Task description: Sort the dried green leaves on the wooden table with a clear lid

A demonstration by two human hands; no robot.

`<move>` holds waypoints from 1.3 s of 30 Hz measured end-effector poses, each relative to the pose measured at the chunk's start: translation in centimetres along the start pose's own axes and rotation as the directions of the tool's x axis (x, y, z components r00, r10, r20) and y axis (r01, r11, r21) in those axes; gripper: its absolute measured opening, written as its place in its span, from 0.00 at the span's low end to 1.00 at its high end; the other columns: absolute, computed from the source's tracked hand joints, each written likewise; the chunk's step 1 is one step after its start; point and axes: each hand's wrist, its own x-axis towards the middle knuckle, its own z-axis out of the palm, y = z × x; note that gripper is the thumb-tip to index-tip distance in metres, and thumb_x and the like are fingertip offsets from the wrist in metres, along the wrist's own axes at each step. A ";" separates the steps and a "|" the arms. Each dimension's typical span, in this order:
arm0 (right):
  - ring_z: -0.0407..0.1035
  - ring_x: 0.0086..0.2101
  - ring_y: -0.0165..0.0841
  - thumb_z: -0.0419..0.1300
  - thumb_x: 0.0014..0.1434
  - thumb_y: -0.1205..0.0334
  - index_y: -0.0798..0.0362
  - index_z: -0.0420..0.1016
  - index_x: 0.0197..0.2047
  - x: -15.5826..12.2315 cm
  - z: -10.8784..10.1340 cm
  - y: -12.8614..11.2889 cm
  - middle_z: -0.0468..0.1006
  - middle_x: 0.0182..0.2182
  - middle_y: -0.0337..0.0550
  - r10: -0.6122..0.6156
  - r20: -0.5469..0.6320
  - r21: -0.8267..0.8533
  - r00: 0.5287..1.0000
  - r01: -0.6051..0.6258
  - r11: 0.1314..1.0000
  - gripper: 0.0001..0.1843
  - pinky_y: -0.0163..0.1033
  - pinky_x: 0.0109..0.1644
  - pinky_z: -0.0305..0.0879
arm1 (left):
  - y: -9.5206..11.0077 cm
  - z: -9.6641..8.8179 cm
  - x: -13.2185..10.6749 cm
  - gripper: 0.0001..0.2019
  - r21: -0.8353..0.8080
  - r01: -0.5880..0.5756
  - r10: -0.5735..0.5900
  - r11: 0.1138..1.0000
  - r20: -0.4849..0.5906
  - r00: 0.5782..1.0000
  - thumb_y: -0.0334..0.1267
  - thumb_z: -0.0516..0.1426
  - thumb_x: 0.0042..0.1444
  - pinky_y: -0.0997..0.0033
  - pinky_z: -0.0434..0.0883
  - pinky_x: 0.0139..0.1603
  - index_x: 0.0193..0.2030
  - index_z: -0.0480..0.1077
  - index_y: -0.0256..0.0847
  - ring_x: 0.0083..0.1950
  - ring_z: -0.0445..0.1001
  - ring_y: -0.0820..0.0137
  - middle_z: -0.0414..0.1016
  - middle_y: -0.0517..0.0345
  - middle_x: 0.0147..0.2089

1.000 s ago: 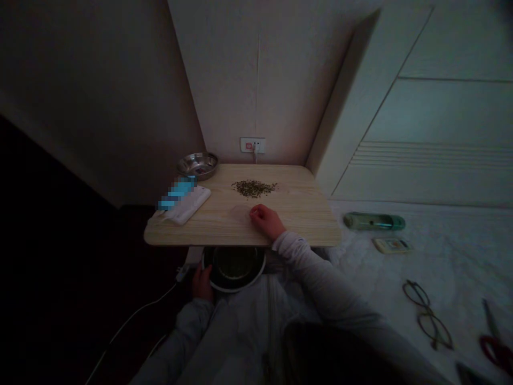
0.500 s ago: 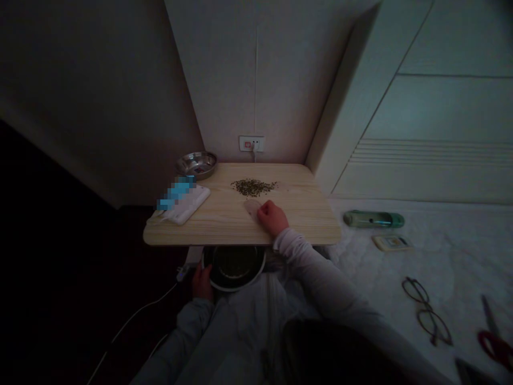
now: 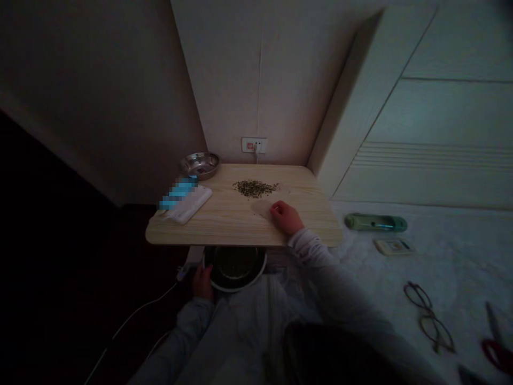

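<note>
My right hand (image 3: 286, 216) is closed, its fingertips pinching the edge of a thin, see-through rounded piece (image 3: 261, 207) held low over the small wooden table (image 3: 224, 224); whether that piece touches the wood I cannot tell. Just beyond it lies a loose pile of small dark green grains, like mung beans (image 3: 253, 188), with a few strays to its right. Below the table's front edge, my left hand (image 3: 203, 282) grips the left side of a dark round basin with a pale rim (image 3: 236, 289). The far part of this basin is hidden under the tabletop.
At the table's back left stands a steel bowl (image 3: 200, 167). A white device (image 3: 190, 206) with a blurred blue screen (image 3: 178, 193) sits nearby. On the white bedding are a green case (image 3: 375, 222), a phone (image 3: 395, 246), eyeglasses (image 3: 428, 315) and red-handled scissors (image 3: 497, 353).
My right hand has shifted to the right with the see-through piece, which now looks flatter. My left hand stays on the basin. The whole view has moved slightly.
</note>
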 end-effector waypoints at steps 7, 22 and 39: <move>0.59 0.21 0.23 0.46 0.47 0.57 0.54 0.63 0.29 -1.4 1.0 -1.6 0.67 0.20 0.37 -0.123 0.115 0.058 0.986 0.117 0.991 0.11 0.29 0.25 0.51 | 0.4 0.1 -0.2 0.12 -0.046 0.035 -0.035 0.998 0.001 0.999 0.35 0.51 0.34 0.71 0.62 0.33 0.29 0.67 0.34 0.32 0.64 0.69 0.67 0.53 0.29; 0.59 0.21 0.22 0.45 0.48 0.57 0.54 0.62 0.31 -1.5 1.8 -2.9 0.67 0.19 0.35 -0.177 0.188 0.212 0.966 0.136 0.968 0.11 0.28 0.25 0.52 | -0.1 0.1 0.0 0.12 -0.026 0.000 0.000 1.000 -0.016 1.000 0.35 0.51 0.35 0.72 0.62 0.35 0.30 0.67 0.35 0.35 0.65 0.69 0.68 0.55 0.29; 0.57 0.22 0.23 0.46 0.48 0.56 0.51 0.65 0.32 1.6 4.4 -6.3 0.67 0.21 0.36 -0.347 0.307 0.053 0.886 0.348 0.936 0.12 0.28 0.26 0.50 | -0.5 -0.1 0.2 0.16 -0.029 0.006 -0.006 1.000 -0.025 1.000 0.34 0.50 0.38 0.72 0.62 0.35 0.37 0.66 0.36 0.35 0.66 0.69 0.69 0.54 0.33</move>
